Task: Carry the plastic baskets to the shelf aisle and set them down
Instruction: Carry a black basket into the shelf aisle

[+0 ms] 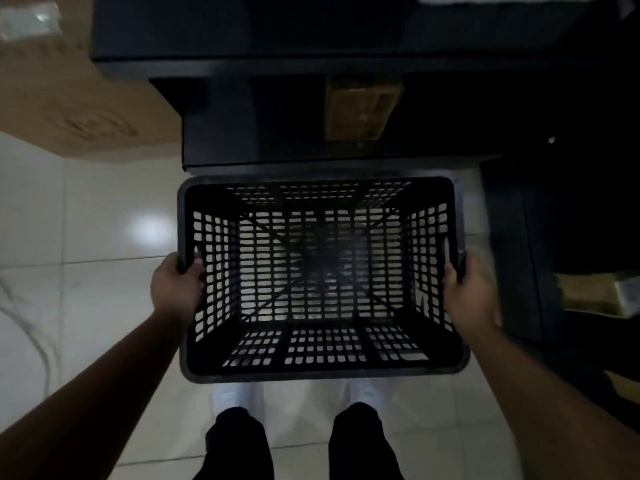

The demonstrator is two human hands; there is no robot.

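A black plastic basket (322, 372) with slotted walls and floor is held level above the white tiled floor, seen from straight above; it is empty. My left hand (176, 289) grips its left rim, fingers curled over the edge. My right hand (471, 289) grips the right rim the same way. The far end of the basket sits close to the base of a dark shelf unit (311, 109). Whether it holds one basket or a nested stack I cannot tell.
A large cardboard box (79, 102) stands on the floor at the left, beside the shelf. More dark shelving (554, 220) with cartons (595, 296) runs along the right. A small brown box (360, 112) lies on the low shelf ahead. My legs and white shoes (301, 431) show below.
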